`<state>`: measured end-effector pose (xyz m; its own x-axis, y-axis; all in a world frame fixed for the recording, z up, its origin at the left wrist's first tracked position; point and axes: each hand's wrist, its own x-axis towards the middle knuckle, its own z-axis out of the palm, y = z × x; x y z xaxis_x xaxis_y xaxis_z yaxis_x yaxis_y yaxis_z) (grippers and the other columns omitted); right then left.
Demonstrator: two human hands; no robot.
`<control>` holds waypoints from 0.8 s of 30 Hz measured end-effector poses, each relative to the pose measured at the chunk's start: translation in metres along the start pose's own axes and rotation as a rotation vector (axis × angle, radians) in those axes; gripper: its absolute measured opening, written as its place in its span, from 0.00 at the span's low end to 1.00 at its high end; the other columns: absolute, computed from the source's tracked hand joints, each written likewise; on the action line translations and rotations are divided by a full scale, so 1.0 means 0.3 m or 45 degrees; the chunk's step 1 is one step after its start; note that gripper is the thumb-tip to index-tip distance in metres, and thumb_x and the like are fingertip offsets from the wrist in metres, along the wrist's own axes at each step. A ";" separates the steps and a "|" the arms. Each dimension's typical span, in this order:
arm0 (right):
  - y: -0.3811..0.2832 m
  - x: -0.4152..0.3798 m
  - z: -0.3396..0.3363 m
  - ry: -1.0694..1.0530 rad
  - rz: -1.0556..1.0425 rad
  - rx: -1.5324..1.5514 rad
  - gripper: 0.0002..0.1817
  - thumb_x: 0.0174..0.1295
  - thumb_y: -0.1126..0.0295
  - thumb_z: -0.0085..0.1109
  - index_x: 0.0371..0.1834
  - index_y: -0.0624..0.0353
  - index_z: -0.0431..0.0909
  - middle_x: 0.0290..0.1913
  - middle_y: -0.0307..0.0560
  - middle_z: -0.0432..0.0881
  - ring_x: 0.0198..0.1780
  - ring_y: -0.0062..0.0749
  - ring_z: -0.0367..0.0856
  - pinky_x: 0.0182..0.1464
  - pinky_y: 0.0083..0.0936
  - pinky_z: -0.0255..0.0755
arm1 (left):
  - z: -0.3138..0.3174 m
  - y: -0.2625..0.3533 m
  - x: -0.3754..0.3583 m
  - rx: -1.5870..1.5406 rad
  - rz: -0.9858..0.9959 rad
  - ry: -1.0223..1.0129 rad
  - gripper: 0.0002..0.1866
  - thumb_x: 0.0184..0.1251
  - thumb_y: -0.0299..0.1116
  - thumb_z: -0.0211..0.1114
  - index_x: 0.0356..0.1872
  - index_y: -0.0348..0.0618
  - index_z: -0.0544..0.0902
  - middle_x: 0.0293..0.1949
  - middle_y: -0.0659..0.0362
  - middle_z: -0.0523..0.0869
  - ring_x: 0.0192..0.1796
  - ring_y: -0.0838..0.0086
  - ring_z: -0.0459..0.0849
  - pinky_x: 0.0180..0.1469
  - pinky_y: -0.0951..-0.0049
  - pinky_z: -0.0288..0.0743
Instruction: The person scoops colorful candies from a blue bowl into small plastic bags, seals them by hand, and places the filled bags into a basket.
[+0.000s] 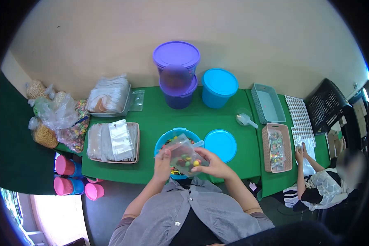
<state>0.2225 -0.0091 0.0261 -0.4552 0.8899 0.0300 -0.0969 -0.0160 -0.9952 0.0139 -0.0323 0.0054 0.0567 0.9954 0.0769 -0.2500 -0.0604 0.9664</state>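
Between my two hands is a clear plastic bag (180, 152) with several colourful candies in its lower part. My left hand (162, 164) pinches the bag's left edge. On the other side, my right hand (213, 165) grips its lower right corner, near the candies. Directly beneath is a blue tub (178, 130) of similar multicoloured candies, partly hidden by the bag and hands. A pale scoop handle (199, 144) sticks out at the tub's right rim. Beside the tub lies a round blue lid (220, 146).
Baskets of flat bags (121, 141) stand at left, near bulging snack bags (57, 115). Purple tubs (176, 55) and a lidded blue tub (219, 88) are at the back. Rightward are a clear scoop (246, 119), a basket of filled packets (276, 149) and a co-worker (324, 184).
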 end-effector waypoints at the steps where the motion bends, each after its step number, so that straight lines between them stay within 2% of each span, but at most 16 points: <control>1: 0.032 -0.021 -0.009 -0.056 0.075 -0.041 0.18 0.65 0.65 0.63 0.54 0.63 0.78 0.46 0.38 0.83 0.49 0.22 0.79 0.56 0.25 0.71 | -0.004 0.003 0.010 0.004 0.009 -0.004 0.31 0.77 0.55 0.47 0.58 0.34 0.79 0.52 0.52 0.84 0.55 0.68 0.82 0.60 0.69 0.72; 2: 0.058 -0.033 -0.020 -0.113 0.148 -0.082 0.19 0.64 0.66 0.65 0.55 0.63 0.78 0.46 0.37 0.83 0.49 0.22 0.79 0.56 0.26 0.71 | -0.004 0.006 0.022 0.008 0.021 -0.007 0.32 0.76 0.56 0.47 0.58 0.34 0.78 0.53 0.52 0.84 0.56 0.67 0.81 0.61 0.68 0.71; 3: 0.068 -0.036 -0.035 -0.043 0.187 0.004 0.20 0.61 0.68 0.67 0.55 0.62 0.78 0.46 0.38 0.83 0.48 0.22 0.79 0.54 0.27 0.73 | 0.008 0.036 0.029 0.084 0.107 -0.062 0.30 0.75 0.50 0.54 0.66 0.36 0.71 0.61 0.49 0.78 0.63 0.63 0.76 0.66 0.64 0.66; 4: 0.072 -0.034 -0.065 -0.032 0.191 -0.001 0.20 0.61 0.68 0.67 0.55 0.62 0.78 0.46 0.38 0.83 0.48 0.22 0.79 0.54 0.27 0.73 | 0.011 0.034 0.042 0.077 0.104 -0.071 0.30 0.75 0.50 0.54 0.66 0.36 0.71 0.61 0.49 0.78 0.63 0.63 0.76 0.66 0.64 0.66; 7: 0.101 -0.023 -0.276 0.606 -0.046 -0.127 0.17 0.65 0.69 0.63 0.56 0.62 0.79 0.45 0.41 0.83 0.47 0.22 0.80 0.53 0.26 0.73 | -0.042 0.024 0.078 0.284 0.186 0.165 0.35 0.67 0.33 0.63 0.74 0.44 0.59 0.72 0.48 0.63 0.72 0.59 0.64 0.71 0.59 0.59; 8: 0.119 -0.025 -0.393 0.814 -0.146 -0.243 0.17 0.66 0.68 0.61 0.56 0.62 0.79 0.45 0.42 0.83 0.48 0.23 0.80 0.53 0.26 0.72 | -0.106 0.001 0.088 0.465 0.154 0.286 0.34 0.67 0.33 0.63 0.73 0.44 0.60 0.71 0.47 0.64 0.71 0.59 0.65 0.71 0.59 0.58; 9: 0.099 -0.040 -0.493 1.078 -0.279 -0.622 0.17 0.69 0.65 0.57 0.56 0.63 0.79 0.47 0.46 0.83 0.50 0.28 0.79 0.55 0.28 0.71 | -0.185 -0.034 0.102 0.644 0.123 0.406 0.33 0.68 0.34 0.62 0.72 0.43 0.61 0.70 0.47 0.65 0.71 0.59 0.65 0.71 0.59 0.58; 10: 0.105 -0.083 -0.618 1.284 -0.194 -1.034 0.17 0.71 0.65 0.54 0.58 0.60 0.77 0.54 0.52 0.81 0.55 0.37 0.78 0.58 0.31 0.69 | -0.290 -0.089 0.116 0.755 0.179 0.485 0.32 0.68 0.34 0.62 0.71 0.40 0.63 0.69 0.47 0.67 0.71 0.58 0.65 0.72 0.58 0.56; 11: 0.124 -0.129 -0.724 1.458 -0.164 -1.357 0.18 0.71 0.66 0.52 0.60 0.59 0.76 0.56 0.55 0.79 0.56 0.43 0.78 0.60 0.35 0.68 | -0.349 -0.073 0.105 0.948 0.049 0.621 0.32 0.67 0.36 0.63 0.70 0.39 0.63 0.67 0.46 0.67 0.71 0.57 0.64 0.72 0.57 0.55; 12: 0.152 -0.170 -0.828 1.620 -0.132 -1.683 0.18 0.71 0.68 0.51 0.62 0.58 0.75 0.59 0.59 0.78 0.58 0.49 0.77 0.61 0.38 0.67 | -0.434 -0.101 0.091 1.180 0.077 0.715 0.32 0.66 0.37 0.64 0.69 0.38 0.64 0.67 0.43 0.67 0.71 0.52 0.63 0.72 0.55 0.54; 14: 0.269 -0.277 -1.027 1.592 0.332 -1.956 0.22 0.71 0.65 0.49 0.67 0.54 0.70 0.62 0.63 0.73 0.61 0.57 0.73 0.62 0.40 0.67 | -0.567 -0.162 0.053 1.525 -0.038 0.840 0.35 0.62 0.38 0.67 0.68 0.38 0.65 0.67 0.35 0.64 0.70 0.40 0.60 0.72 0.51 0.54; 16: 0.371 -0.349 -1.108 1.314 1.027 -1.820 0.26 0.72 0.56 0.44 0.71 0.52 0.65 0.67 0.62 0.69 0.66 0.61 0.68 0.65 0.47 0.63 | -0.685 -0.251 0.015 1.724 -0.289 0.814 0.35 0.61 0.39 0.67 0.68 0.39 0.65 0.67 0.33 0.63 0.71 0.39 0.59 0.71 0.49 0.55; 20: 0.448 -0.349 -1.062 1.369 1.157 -1.802 0.29 0.72 0.47 0.39 0.71 0.50 0.64 0.72 0.60 0.63 0.69 0.67 0.62 0.67 0.59 0.56 | -0.688 -0.274 -0.021 1.902 -0.376 0.748 0.34 0.61 0.41 0.68 0.67 0.43 0.69 0.68 0.36 0.64 0.70 0.40 0.61 0.70 0.45 0.55; 22: 0.437 -0.304 -1.039 1.452 1.065 -1.817 0.30 0.73 0.47 0.37 0.71 0.51 0.64 0.77 0.57 0.53 0.75 0.65 0.51 0.70 0.66 0.46 | -0.621 -0.227 -0.026 2.025 -0.467 0.720 0.31 0.61 0.43 0.68 0.65 0.47 0.73 0.68 0.40 0.66 0.70 0.41 0.62 0.70 0.42 0.55; 23: 0.431 -0.263 -1.016 1.538 1.047 -1.791 0.30 0.73 0.49 0.39 0.71 0.53 0.64 0.76 0.58 0.54 0.75 0.64 0.49 0.70 0.64 0.46 | -0.610 -0.238 -0.022 2.049 -0.417 0.773 0.25 0.62 0.43 0.67 0.60 0.50 0.78 0.66 0.48 0.71 0.70 0.42 0.63 0.70 0.36 0.49; 24: 0.433 -0.223 -0.997 1.524 1.047 -1.787 0.30 0.73 0.49 0.39 0.71 0.53 0.64 0.76 0.58 0.54 0.75 0.64 0.49 0.70 0.64 0.46 | -0.590 -0.227 -0.017 2.058 -0.427 0.780 0.25 0.62 0.43 0.67 0.60 0.50 0.78 0.66 0.48 0.71 0.70 0.42 0.63 0.70 0.36 0.49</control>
<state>0.5052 0.0656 -0.1331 0.7356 0.6623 0.1426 0.6771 -0.7252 -0.1246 -0.1405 -0.0202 -0.1043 -0.5331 0.8384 0.1140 0.8387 0.5057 0.2022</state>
